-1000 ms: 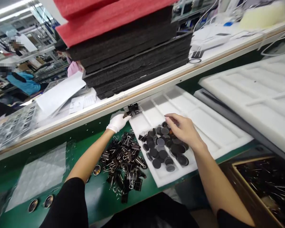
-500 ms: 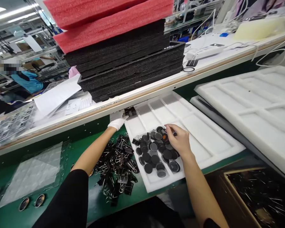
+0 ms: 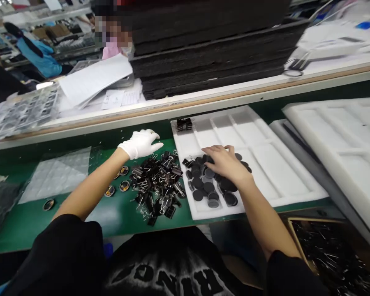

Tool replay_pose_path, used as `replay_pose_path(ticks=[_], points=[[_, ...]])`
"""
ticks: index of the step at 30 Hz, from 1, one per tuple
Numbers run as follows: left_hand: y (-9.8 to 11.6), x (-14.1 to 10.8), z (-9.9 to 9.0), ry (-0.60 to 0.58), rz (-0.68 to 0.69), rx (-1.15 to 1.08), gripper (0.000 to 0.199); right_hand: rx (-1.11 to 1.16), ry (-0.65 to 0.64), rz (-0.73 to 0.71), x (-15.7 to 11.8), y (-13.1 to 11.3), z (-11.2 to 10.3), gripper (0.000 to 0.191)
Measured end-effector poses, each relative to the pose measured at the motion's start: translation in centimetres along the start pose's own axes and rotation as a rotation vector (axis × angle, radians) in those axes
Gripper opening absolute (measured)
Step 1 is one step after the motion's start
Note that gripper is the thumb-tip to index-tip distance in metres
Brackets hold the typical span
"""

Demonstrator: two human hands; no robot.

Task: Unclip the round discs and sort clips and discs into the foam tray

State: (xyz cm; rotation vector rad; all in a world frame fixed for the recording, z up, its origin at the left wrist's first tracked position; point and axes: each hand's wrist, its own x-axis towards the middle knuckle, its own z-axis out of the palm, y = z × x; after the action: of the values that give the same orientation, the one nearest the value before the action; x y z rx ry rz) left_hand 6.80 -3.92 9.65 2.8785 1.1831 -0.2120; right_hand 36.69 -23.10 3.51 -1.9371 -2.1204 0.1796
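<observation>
My left hand (image 3: 141,144), in a white glove, hovers behind and to the left of a heap of black binder clips (image 3: 157,181) on the green table. Its fingers are spread with nothing in them. My bare right hand (image 3: 224,162) reaches over a pile of round dark discs (image 3: 208,187) lying on a white foam tray (image 3: 267,164). Its fingers are apart above or touching the discs; the palm hides some of them. A few binder clips (image 3: 184,124) sit together in the tray's far left compartment. One more clip (image 3: 188,161) lies at the edge of the discs.
Round badge-like pieces (image 3: 124,186) and a clear plastic sheet (image 3: 60,172) lie left of the clips. More white foam trays (image 3: 342,123) lean at the right, above a box of dark clips (image 3: 329,250). A shelf edge (image 3: 169,107) with stacked black foam runs behind.
My left hand has left the clips in the tray's far corner and drawn back to the left, opening. My right hand has gone from a pinch to spread fingers over the discs. The view has shifted.
</observation>
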Motion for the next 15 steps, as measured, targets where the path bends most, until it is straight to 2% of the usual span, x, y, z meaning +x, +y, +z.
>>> replay_pose_path(ticks=[2, 3, 6, 8, 9, 12, 15], points=[[-1.8, -4.1, 0.5, 0.088, -0.063, -0.086, 0.056, -0.017, -0.053, -0.025, 1.0, 0.8, 0.8, 0.035], [-2.8, -6.2, 0.9, 0.137, -0.104, -0.14, 0.054, 0.002, -0.041, -0.04, 1.2, 1.2, 1.1, 0.032], [-5.8, -12.2, 2.6, 0.242, -0.318, -0.284, 0.046, 0.126, 0.092, -0.057, 1.3, 1.9, 1.4, 0.027], [-7.4, -15.9, 4.1, 0.191, -0.469, -0.343, 0.04, 0.219, 0.172, -0.036, 1.0, 1.2, 0.8, 0.028], [-7.9, -17.5, 4.9, 0.133, -0.501, -0.354, 0.038, 0.256, 0.207, -0.021, 0.8, 0.5, 0.3, 0.028], [-7.9, -21.2, 7.5, -0.003, -0.459, -0.239, 0.04, 0.329, 0.276, 0.001, 0.2, -2.6, -1.2, 0.03], [-6.2, -22.9, 9.8, -0.006, -0.417, -0.027, 0.064, 0.388, 0.291, -0.057, 0.1, -5.9, -1.8, 0.032]])
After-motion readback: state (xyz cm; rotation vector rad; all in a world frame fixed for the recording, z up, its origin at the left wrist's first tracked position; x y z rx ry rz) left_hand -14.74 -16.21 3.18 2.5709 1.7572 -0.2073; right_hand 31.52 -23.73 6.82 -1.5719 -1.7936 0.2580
